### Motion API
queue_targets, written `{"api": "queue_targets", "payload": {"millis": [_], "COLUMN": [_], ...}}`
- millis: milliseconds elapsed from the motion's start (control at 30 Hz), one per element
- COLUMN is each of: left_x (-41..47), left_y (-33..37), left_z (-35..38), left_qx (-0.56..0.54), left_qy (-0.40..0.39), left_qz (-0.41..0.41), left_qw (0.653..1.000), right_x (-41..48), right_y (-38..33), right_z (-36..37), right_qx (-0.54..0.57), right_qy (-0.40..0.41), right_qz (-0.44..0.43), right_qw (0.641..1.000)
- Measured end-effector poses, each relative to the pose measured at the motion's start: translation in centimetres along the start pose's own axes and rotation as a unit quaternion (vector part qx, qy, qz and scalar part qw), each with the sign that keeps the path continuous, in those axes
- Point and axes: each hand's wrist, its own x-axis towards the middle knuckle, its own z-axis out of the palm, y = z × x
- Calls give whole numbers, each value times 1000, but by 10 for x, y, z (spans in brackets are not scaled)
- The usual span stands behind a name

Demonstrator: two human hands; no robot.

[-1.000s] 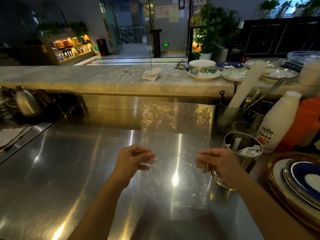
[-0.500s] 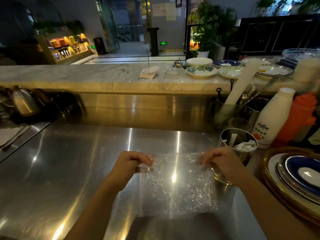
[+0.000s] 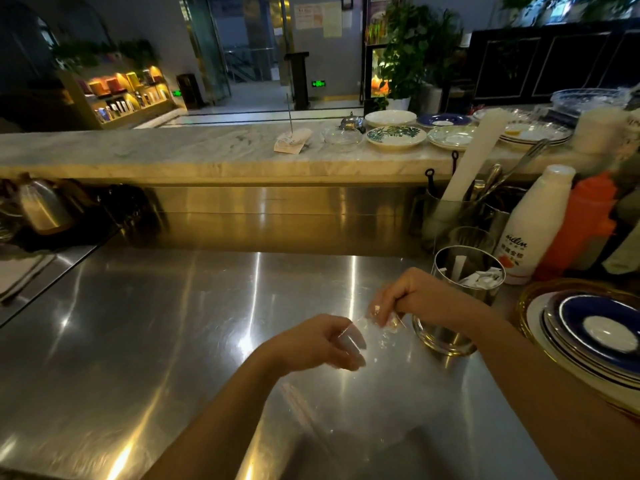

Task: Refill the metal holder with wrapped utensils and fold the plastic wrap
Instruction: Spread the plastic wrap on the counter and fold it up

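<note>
Clear, crinkled plastic wrap [image 3: 379, 329] is being pinched between both hands above the brushed stainless-steel counter [image 3: 166, 341]. The left hand [image 3: 311, 344] is curling its fingers [image 3: 349, 341] together on the near edge of the film, thumb pressing against the fingertips. The right hand [image 3: 415, 297] is closing its fingers [image 3: 382, 308] on the far, bunched part of the same film, knuckles facing up. The two hands are sitting near each other, with the wrap gathered small between them and hanging just over the counter; whether any of it is touching the steel cannot be told.

Just beside the right hand, to its right, the round shiny metal holder [image 3: 446, 336] is standing upright on the counter, with white paper-wrapped utensils [image 3: 479, 277] showing inside its rim. Behind the holder, a white plastic bottle with an orange label [image 3: 530, 230] and an orange plastic bottle [image 3: 581, 223] are standing side by side. A stack of blue-and-white plates with a gold rim [image 3: 588, 337] is sitting at the right edge. Farther back, a second metal cup with ladles and a white roll [image 3: 446, 209] is standing below a pale marble ledge [image 3: 173, 150] carrying several dishes.
</note>
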Motion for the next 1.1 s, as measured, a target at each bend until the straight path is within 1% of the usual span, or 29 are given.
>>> {"api": "queue_targets", "payload": {"millis": [67, 100, 167, 233, 300, 367, 467, 567, 633, 667, 733, 800, 867, 933, 1033, 1100], "left_x": [2, 2, -1, -5, -7, -6, -5, -3, 0, 1, 2, 2, 1, 1, 4, 9], "left_y": [-1, -3, -6, -10, -14, -18, -23, -29, -32, -34, -36, -40, -45, -53, -64, -68], "left_z": [2, 0, -5, -8, -9, -8, -4, 1, 3, 4, 6, 8, 8, 8, 12, 14], "left_qx": [-5, -19, -49, -90, -150, -215, -279, -331, -363, -373, -373, -359, -337, -277, -163, -96], "left_qy": [45, 73, 122, 155, 185, 215, 233, 245, 251, 256, 277, 280, 263, 271, 282, 285], "left_qz": [11, 16, 26, 37, 44, 45, 48, 49, 41, 34, 1, -53, -99, -126, -116, -97], "left_qw": [999, 997, 991, 983, 970, 952, 930, 910, 896, 891, 885, 889, 899, 913, 938, 949], "right_x": [0, -1, -4, -8, -12, -13, -14, -14, -10, -8, -4, -1, 4, 8, 14, 18], "right_y": [0, 4, 13, 23, 35, 44, 56, 61, 64, 66, 69, 70, 69, 71, 74, 76], "right_z": [0, 0, 2, 7, 14, 24, 39, 54, 63, 67, 74, 79, 85, 91, 100, 104], "right_qx": [17, 55, 171, 283, 377, 417, 412, 364, 327, 321, 340, 342, 327, 301, 279, 241], "right_qy": [35, 66, 132, 170, 151, 116, 98, 99, 129, 149, 187, 223, 261, 284, 311, 318], "right_qz": [-13, -13, 0, 19, 36, 46, 50, 74, 108, 120, 139, 156, 171, 185, 200, 210], "right_qw": [999, 996, 976, 944, 913, 900, 905, 923, 930, 927, 911, 899, 892, 891, 886, 893]}}
